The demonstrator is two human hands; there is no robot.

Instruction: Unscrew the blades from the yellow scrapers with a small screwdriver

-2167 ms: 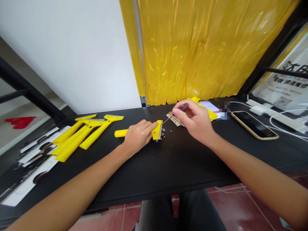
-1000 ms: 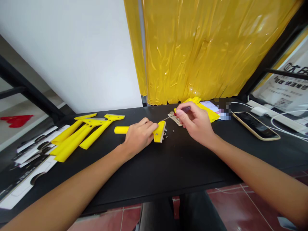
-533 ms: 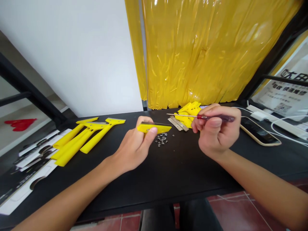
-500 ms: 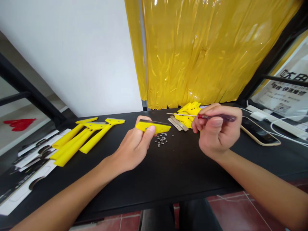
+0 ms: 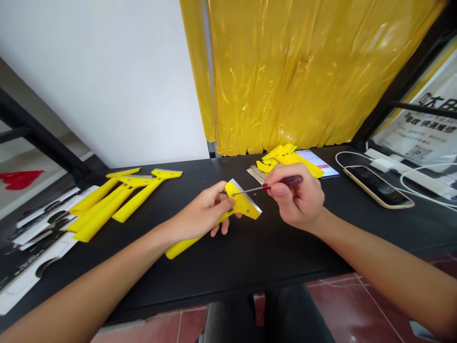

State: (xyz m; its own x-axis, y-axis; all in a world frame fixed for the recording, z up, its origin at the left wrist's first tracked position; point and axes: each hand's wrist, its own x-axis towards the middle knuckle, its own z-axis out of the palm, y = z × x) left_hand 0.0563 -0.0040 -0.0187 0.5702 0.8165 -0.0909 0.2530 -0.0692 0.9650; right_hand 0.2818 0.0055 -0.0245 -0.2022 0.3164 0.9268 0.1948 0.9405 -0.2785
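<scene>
My left hand [image 5: 203,212] grips a yellow scraper [image 5: 244,205] by its neck; the head with a metal blade edge faces up and right, the handle points down-left. In my right hand [image 5: 302,195] is a screwdriver [image 5: 287,181] with a dark red handle. Its tip touches the scraper head at the upper screw spot. Behind my right hand lie a pile of yellow parts [image 5: 282,155] and some flat metal blades [image 5: 255,174]. One small nut [image 5: 254,194] shows near the shaft.
Several yellow scrapers [image 5: 134,202] lie at the left, beside white and black packaging [image 5: 32,264]. On the right are a phone [image 5: 378,186], white cables and a power strip [image 5: 424,178]. Another phone [image 5: 323,164] lies behind the yellow parts. A yellow plastic curtain [image 5: 285,71] hangs behind the black table [image 5: 285,252].
The scraper has turned so its flat face and handle show. My right hand has moved left and down, bringing the screwdriver tip onto the scraper head. The small hardware pile is now mostly hidden.
</scene>
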